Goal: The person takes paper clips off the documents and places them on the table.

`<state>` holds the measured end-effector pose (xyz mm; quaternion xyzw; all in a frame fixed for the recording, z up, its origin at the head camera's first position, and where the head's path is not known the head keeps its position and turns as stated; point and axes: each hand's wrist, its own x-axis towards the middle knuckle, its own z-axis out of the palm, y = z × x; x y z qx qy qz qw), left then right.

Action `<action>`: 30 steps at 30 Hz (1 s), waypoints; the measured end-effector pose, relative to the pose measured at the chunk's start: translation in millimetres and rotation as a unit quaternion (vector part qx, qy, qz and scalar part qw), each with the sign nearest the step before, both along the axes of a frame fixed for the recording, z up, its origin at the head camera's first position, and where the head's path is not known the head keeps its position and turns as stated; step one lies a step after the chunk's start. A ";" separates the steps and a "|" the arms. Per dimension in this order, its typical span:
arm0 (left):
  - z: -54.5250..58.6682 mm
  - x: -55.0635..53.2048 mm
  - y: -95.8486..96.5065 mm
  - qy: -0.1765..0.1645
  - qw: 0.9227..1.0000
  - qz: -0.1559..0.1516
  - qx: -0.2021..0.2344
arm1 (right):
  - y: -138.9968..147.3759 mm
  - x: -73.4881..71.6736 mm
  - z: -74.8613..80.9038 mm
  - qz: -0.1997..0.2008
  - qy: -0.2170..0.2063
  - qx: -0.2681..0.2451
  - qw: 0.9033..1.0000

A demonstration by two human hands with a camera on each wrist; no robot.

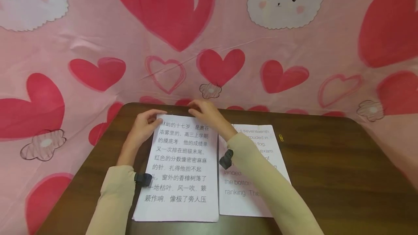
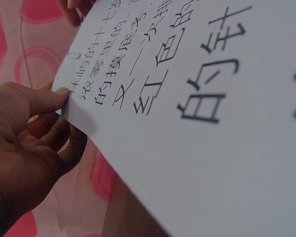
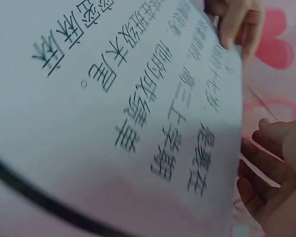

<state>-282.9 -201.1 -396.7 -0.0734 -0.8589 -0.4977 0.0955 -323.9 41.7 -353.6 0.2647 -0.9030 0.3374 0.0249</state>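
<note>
A white sheet with large printed Chinese characters (image 1: 179,162) lies on the table with its top toward the far edge. My left hand (image 1: 143,126) pinches its top left corner, thumb on the printed face and fingers behind, as the left wrist view shows. A paper clip (image 2: 74,55) sits on the sheet's top edge. Beyond the top right part of the sheet is my right hand (image 1: 207,113), its fingers loosely bent. In the right wrist view, the fingertips (image 3: 244,185) of that hand are right at the paper's edge, and the thumb stands apart from it.
A second sheet with English print (image 1: 241,206) lies to the right, partly covered by my right forearm. A yellow paper clip (image 1: 281,137) rests on the dark wooden table (image 1: 343,169) beside it. Behind the table hangs a pink cloth with hearts (image 1: 222,66).
</note>
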 end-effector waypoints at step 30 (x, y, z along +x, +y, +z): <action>0.9 -2.5 6.7 0.002 0.999 -0.031 0.032 | -47.0 10.1 -7.9 0.006 -0.025 0.039 0.999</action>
